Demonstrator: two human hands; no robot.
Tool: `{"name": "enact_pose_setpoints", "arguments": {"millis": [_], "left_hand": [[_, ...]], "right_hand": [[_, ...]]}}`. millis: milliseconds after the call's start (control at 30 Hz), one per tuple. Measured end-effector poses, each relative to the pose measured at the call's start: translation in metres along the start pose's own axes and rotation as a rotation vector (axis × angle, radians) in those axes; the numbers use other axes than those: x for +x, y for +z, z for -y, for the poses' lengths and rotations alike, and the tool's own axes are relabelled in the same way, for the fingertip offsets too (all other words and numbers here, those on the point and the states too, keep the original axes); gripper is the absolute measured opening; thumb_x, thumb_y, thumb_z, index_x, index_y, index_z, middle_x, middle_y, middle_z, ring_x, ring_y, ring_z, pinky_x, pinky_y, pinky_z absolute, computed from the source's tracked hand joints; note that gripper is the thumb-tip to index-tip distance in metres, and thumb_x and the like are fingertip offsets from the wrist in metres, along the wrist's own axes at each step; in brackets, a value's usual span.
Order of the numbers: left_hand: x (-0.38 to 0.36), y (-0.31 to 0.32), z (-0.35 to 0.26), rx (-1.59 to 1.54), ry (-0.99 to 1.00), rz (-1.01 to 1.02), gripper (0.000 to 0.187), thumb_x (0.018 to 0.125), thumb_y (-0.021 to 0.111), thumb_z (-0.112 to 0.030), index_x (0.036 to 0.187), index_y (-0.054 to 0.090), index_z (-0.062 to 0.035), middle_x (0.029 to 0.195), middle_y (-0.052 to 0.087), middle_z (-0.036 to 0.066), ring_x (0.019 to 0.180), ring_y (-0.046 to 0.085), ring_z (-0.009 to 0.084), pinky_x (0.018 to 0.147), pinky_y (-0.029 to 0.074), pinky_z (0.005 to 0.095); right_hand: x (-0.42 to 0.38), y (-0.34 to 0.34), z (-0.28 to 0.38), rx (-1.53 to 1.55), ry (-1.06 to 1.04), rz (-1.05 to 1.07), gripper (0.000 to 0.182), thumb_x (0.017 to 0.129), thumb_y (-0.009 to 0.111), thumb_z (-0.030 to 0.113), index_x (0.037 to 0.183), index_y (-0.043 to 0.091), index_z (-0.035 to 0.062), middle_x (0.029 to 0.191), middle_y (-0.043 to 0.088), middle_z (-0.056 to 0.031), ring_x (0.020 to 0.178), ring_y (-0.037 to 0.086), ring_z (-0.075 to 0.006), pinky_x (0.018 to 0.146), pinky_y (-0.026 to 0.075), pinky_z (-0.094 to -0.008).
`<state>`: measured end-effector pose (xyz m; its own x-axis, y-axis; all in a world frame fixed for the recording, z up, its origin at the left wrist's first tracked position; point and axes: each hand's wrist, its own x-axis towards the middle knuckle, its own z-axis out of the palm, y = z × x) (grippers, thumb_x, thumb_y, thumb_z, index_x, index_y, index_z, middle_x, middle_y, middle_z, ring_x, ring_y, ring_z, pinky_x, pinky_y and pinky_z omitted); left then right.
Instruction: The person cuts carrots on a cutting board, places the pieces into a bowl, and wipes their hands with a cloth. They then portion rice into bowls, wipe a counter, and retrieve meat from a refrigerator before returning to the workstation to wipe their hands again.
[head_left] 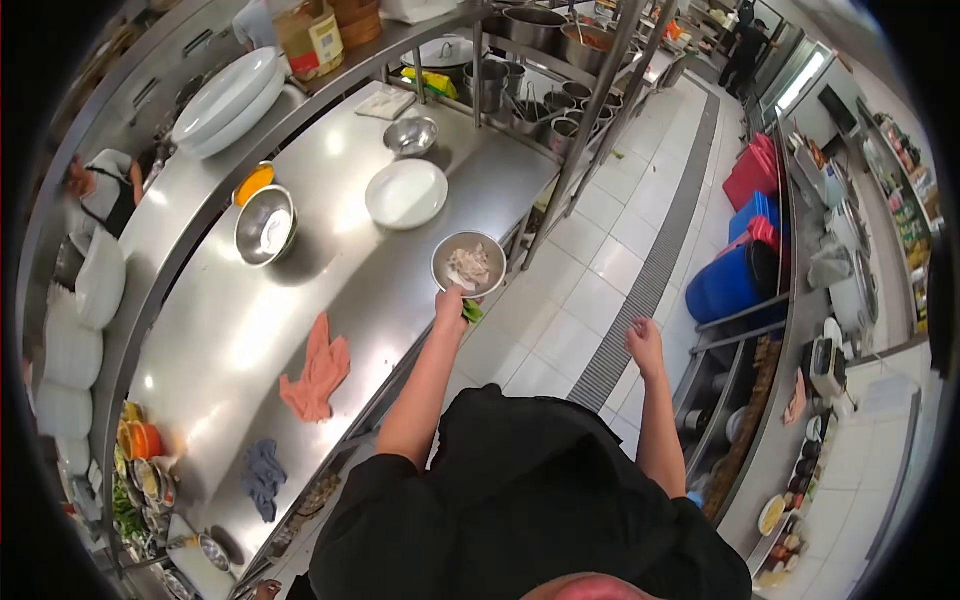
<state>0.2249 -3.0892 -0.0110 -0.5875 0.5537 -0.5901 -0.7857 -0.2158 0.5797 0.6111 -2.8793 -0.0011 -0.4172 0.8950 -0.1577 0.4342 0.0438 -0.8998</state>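
My left hand [451, 308] grips the near rim of a metal bowl [440, 262] that holds pale, shredded-looking food [468, 266]. Something green and leafy [472, 311] shows just below the bowl, beside the fingers. The bowl is at the right edge of the steel table. My right hand [641, 335] hangs over the floor to the right, its fingers curled; whether it holds anything is too small to tell. A white oval plate [406, 194] lies on the table left of the bowl.
The steel table [300, 290] bears two metal bowls, an orange cloth [318, 370] and a blue-grey cloth [263, 479]. Above its far side runs a shelf with white dishes. Blue barrel [722, 286] and red bins stand right of the floor drain. Other people are in the background.
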Motion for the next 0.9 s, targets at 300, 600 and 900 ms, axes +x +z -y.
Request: {"name": "enact_pose_setpoints", "arguments": {"millis": [300,600,900], "left_hand": [[0.151,0.040,-0.035,-0.315,0.193,-0.240,0.037,0.080,0.047,0.003,0.116,0.049,0.0117,0.106,0.058,0.025,0.082,0.065,0.0389,0.072,0.059,0.0499],[0.198,0.053,-0.092,-0.412,0.376,-0.439,0.030,0.087,0.045,0.002,0.115,0.049,0.0098,0.102,0.059,0.022,0.075,0.062,0.0330,0.082,0.059,0.0508],[0.202,0.110,-0.062,0.055,0.187,-0.371,0.017,0.083,0.053,-0.002,0.097,0.056,0.0077,0.077,0.060,0.014,0.054,0.057,0.0213,0.051,0.053,0.0342]], "right_hand": [[0.159,-0.029,-0.005,0.025,0.235,0.037,0.033,0.086,0.061,0.003,0.117,0.052,-0.0038,0.075,0.059,-0.0063,0.059,0.057,-0.0130,0.050,0.044,-0.0254],[0.361,-0.004,-0.024,-0.221,0.131,0.359,0.039,0.085,0.062,0.006,0.121,0.052,-0.0051,0.076,0.062,-0.0105,0.059,0.059,-0.0159,0.051,0.048,-0.0287],[0.441,0.016,-0.005,-0.352,0.221,0.435,0.041,0.083,0.063,0.010,0.121,0.055,-0.0047,0.078,0.066,-0.0152,0.061,0.065,-0.0202,0.053,0.052,-0.0325]]}}
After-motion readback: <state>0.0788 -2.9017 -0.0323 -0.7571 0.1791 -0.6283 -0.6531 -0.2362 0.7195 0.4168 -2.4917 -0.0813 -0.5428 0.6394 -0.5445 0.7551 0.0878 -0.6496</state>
